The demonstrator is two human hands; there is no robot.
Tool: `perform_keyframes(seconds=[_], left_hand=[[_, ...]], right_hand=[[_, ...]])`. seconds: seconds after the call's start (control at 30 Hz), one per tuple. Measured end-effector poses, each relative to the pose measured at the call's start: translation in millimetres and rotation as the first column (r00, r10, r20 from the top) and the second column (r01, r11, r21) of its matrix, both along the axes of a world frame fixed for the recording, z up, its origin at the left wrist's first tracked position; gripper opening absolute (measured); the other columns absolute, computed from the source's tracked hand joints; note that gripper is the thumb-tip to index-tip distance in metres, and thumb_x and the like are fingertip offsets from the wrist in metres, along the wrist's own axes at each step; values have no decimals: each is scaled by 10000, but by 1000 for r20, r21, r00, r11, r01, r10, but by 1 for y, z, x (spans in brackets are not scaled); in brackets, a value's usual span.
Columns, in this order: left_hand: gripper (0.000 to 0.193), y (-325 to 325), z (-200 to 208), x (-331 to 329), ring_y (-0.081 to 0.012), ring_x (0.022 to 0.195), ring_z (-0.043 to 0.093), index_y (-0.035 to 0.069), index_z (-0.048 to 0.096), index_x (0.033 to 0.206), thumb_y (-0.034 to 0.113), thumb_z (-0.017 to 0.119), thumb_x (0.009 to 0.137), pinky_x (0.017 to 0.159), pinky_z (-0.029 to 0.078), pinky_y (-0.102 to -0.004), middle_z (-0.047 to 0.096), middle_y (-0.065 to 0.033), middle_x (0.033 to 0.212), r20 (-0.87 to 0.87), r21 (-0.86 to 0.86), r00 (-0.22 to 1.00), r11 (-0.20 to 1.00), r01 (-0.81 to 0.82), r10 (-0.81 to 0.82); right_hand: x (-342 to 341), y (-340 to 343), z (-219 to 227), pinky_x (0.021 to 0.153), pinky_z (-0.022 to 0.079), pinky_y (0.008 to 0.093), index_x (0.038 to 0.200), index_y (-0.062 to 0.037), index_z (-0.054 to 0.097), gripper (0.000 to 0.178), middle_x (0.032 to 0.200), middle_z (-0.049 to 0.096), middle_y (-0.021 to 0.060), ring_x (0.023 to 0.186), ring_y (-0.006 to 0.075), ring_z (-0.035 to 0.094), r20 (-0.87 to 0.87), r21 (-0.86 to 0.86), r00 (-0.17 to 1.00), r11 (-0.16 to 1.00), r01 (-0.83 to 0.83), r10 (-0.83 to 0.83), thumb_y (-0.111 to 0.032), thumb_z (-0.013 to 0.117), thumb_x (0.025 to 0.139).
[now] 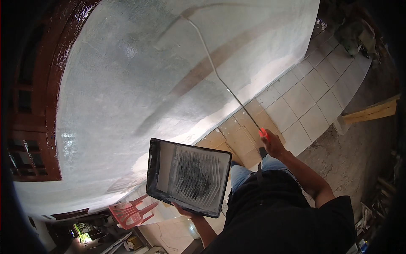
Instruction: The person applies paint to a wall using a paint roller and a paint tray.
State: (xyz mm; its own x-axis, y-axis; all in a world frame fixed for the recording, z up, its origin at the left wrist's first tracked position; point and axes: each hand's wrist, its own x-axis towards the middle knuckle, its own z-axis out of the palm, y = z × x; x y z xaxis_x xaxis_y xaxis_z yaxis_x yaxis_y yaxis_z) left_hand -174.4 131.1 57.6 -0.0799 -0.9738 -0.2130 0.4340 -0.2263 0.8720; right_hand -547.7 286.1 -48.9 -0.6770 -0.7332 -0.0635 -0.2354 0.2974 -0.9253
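Observation:
My right hand point(274, 144) is closed round the red handle of a paint roller point(216, 73). Its long, bent metal rod reaches up and left to the wall point(105, 84), which is coated in pale grey-white. Where the rod ends at the wall, the roller's head blends into the surface and is hard to make out. A black paint tray point(152, 169) is gripped at its lower edge by my left hand point(185, 211), whose fingers are partly hidden underneath. Whitish paint lies in the tray's well, and its ribbed slope is smeared dark and white.
Brown cardboard point(234, 137) covers the floor along the wall's foot, beside pale tiles point(302, 95). A red plastic chair point(129, 213) stands at the lower left. Dark red window frames point(46, 118) edge the wall. A wooden board point(372, 111) juts in at the right.

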Motion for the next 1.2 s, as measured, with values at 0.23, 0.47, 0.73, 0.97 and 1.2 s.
perform_keyframes(seconds=[0.23, 0.47, 0.73, 0.97, 1.2], left_hand=[[658, 7, 2, 10, -339, 1317, 298, 83, 282, 1430, 507, 371, 935, 1098, 228, -493, 289, -128, 1464, 88, 51, 996, 998, -29, 24], [694, 4, -3, 7, -344, 1319, 302, 44, 303, 1416, 519, 416, 923, 1097, 226, -489, 281, -140, 1473, 99, 36, 994, 998, -46, 42], [716, 2, -1, 8, -336, 1326, 289, 24, 300, 1411, 546, 360, 924, 1105, 221, -478, 272, -150, 1473, 193, -14, 980, 999, -42, 44], [722, 10, 6, 1, -337, 1350, 255, 19, 292, 1417, 545, 355, 927, 1113, 202, -484, 248, -157, 1488, 279, -45, 954, 994, -100, 109], [705, 5, -13, 21, -339, 1355, 249, 27, 283, 1423, 529, 358, 933, 1118, 193, -487, 241, -155, 1492, 137, -9, 986, 995, -97, 98]], right_hand=[[11, 30, -35, 689, 474, 487, 1155, 6, 482, 453, 876, 617, 260, 848, 453, 597, 130, 91, 991, 996, -16, 4, -384, 496, 925], [10, 32, -33, 679, 473, 467, 1094, -37, 507, 386, 828, 618, 240, 829, 447, 598, 71, 58, 997, 998, 34, -38, -383, 505, 923], [-6, -6, 25, 692, 477, 459, 1115, -37, 496, 417, 844, 624, 236, 853, 454, 592, 78, 37, 997, 999, -27, 24, -407, 507, 924], [10, 31, -27, 672, 470, 492, 1104, -26, 488, 399, 883, 616, 264, 863, 462, 588, 126, 153, 992, 988, -13, -6, -388, 481, 936], [7, 2, 36, 628, 472, 439, 1094, -26, 492, 353, 780, 600, 224, 770, 439, 602, 129, 26, 990, 998, -54, 50, -337, 522, 931]])
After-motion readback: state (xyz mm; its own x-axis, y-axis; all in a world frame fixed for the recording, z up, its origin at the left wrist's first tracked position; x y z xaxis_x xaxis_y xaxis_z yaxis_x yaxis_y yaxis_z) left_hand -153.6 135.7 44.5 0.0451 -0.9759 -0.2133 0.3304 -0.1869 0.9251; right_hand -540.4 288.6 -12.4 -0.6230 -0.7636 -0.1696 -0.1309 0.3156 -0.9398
